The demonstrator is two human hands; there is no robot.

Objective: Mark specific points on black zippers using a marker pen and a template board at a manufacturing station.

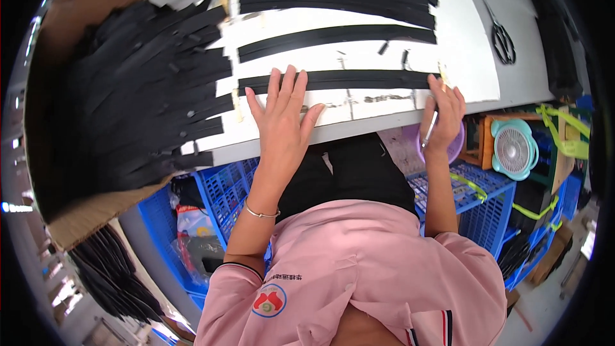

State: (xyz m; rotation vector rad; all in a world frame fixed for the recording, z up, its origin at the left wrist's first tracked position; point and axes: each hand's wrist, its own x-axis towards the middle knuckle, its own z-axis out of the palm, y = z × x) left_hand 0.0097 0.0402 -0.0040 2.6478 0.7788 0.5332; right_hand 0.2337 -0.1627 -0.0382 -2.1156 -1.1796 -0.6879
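Now your left hand [282,115] lies flat, fingers spread, on a long black strip [359,80] on the white board [474,57]. Right hand [443,112] pins its far end w/ a pen [429,129] held. Strip looks light, floppy; prob. best gripped near both ends.

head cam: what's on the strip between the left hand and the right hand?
In the head view, the black strip runs bare from the left hand, flat on its left part, to the right hand, which holds a pen-like tool at its right end.
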